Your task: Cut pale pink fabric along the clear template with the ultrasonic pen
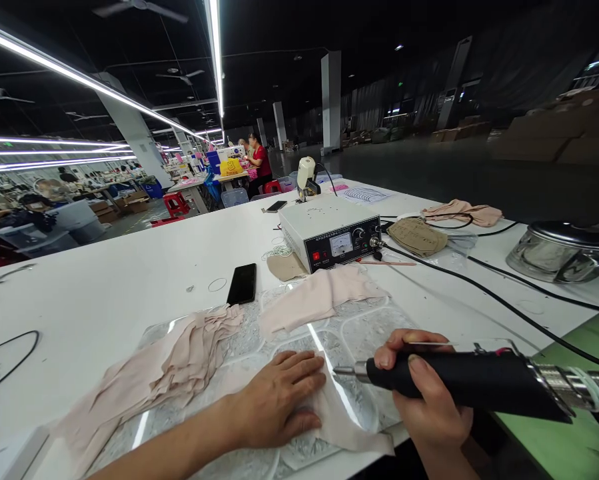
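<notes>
Fingers stretched out, my left hand lies flat on a pale pink fabric piece, which rests on a clear patterned sheet. My right hand is wrapped round the black handle of an ultrasonic cutter. Its narrow metal tip points left, close to the fingers of my left hand and the fabric edge; whether it touches cannot be made out. To the left is a loose stack of pink fabric pieces. More pink fabric lies beyond my left hand.
Behind the sheet stands a control box with a dial and red switch. A black cable crosses the right side. Around them are a phone, brown fabric patches and a lidded glass pot. A person in red sits far off.
</notes>
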{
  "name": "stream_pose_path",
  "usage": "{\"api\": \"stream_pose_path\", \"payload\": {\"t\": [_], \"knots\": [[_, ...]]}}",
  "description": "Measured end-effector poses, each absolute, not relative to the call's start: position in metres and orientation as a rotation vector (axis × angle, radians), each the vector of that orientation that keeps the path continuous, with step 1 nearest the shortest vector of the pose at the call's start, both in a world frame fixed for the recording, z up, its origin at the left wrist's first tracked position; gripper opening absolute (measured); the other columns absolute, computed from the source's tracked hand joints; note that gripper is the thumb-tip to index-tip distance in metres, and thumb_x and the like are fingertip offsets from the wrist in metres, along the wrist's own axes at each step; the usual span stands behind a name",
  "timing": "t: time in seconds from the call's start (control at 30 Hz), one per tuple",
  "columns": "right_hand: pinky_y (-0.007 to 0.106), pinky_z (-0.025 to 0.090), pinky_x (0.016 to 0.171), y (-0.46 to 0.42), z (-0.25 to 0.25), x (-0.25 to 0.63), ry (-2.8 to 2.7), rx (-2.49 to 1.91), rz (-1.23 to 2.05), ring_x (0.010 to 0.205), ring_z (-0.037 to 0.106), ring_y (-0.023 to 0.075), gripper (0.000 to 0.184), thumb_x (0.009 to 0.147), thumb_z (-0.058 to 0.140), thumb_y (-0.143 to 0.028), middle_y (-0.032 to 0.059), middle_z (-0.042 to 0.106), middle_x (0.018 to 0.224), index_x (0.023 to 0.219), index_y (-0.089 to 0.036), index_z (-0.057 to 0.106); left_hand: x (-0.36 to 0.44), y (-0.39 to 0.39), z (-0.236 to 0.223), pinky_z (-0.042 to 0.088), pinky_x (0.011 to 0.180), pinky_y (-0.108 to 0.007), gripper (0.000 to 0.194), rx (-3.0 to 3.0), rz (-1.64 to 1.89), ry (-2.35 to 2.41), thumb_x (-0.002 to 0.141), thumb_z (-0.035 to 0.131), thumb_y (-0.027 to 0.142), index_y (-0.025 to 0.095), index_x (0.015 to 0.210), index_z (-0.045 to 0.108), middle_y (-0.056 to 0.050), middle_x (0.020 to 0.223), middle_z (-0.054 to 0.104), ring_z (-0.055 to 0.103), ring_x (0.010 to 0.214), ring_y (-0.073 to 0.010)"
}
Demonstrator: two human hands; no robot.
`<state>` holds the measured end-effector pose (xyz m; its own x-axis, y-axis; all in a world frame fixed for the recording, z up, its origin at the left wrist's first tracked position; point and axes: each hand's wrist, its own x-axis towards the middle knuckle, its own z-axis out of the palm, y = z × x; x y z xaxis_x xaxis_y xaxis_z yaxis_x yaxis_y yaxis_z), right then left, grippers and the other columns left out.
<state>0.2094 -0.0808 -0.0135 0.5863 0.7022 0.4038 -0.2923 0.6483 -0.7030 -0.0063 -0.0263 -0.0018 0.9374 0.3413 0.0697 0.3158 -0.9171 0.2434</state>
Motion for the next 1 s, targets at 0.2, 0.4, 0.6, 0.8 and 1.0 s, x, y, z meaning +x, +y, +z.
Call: {"api": "stream_pose_path", "payload": {"t": [0.2, 0.4, 0.6, 0.8, 1.0], "knots": [[0.034, 0.05, 0.061, -0.058, -0.017, 0.199, -0.799, -0.656, 0.576, 0.058, 0.058, 0.0128, 0.01, 0.082, 0.06, -0.028, -0.0009, 0.058, 0.078, 0.088, -0.022, 0.056, -0.007, -0.026, -0.004, 0.04, 0.108, -0.05, 0.047, 2.845, 0.188, 0.484, 0.097, 0.05, 0.045, 0.015, 0.133, 0.05, -0.017, 0.143, 0.049, 0.045, 0.134, -0.0328], [0.035, 0.049, 0.065, -0.053, -0.024, 0.198, -0.858, -0.686, 0.564, 0.062, 0.058, 0.0136, 0.009, 0.085, 0.059, -0.027, -0.0005, 0.058, 0.08, 0.089, -0.021, 0.055, -0.009, -0.026, -0.006, 0.038, 0.109, -0.05, 0.048, 2.831, 0.202, 0.483, 0.096, 0.051, 0.045, 0.014, 0.133, 0.051, -0.017, 0.143, 0.049, 0.044, 0.135, -0.0327], [0.034, 0.049, 0.064, -0.053, -0.021, 0.198, -0.855, -0.696, 0.524, 0.061, 0.058, 0.0129, 0.007, 0.085, 0.058, -0.025, -0.0015, 0.058, 0.079, 0.088, -0.022, 0.054, -0.007, -0.029, -0.001, 0.03, 0.116, -0.052, 0.048, 2.779, 0.154, 0.448, 0.097, 0.052, 0.044, 0.013, 0.133, 0.051, -0.014, 0.143, 0.05, 0.042, 0.137, -0.0318], [0.034, 0.049, 0.065, -0.052, -0.022, 0.199, -0.846, -0.694, 0.528, 0.061, 0.058, 0.0132, 0.006, 0.084, 0.058, -0.024, -0.0017, 0.058, 0.078, 0.088, -0.022, 0.054, -0.005, -0.032, 0.002, 0.025, 0.118, -0.05, 0.05, 2.758, 0.11, 0.42, 0.097, 0.051, 0.045, 0.012, 0.135, 0.051, -0.015, 0.141, 0.052, 0.042, 0.137, -0.0301], [0.036, 0.049, 0.066, -0.053, -0.027, 0.201, -0.84, -0.7, 0.535, 0.064, 0.058, 0.0144, 0.008, 0.084, 0.058, -0.025, -0.0006, 0.058, 0.08, 0.09, -0.021, 0.054, -0.004, -0.033, 0.0, 0.023, 0.119, -0.05, 0.05, 2.746, 0.126, 0.434, 0.098, 0.048, 0.046, 0.014, 0.136, 0.051, -0.015, 0.139, 0.054, 0.046, 0.134, -0.0297]]}}
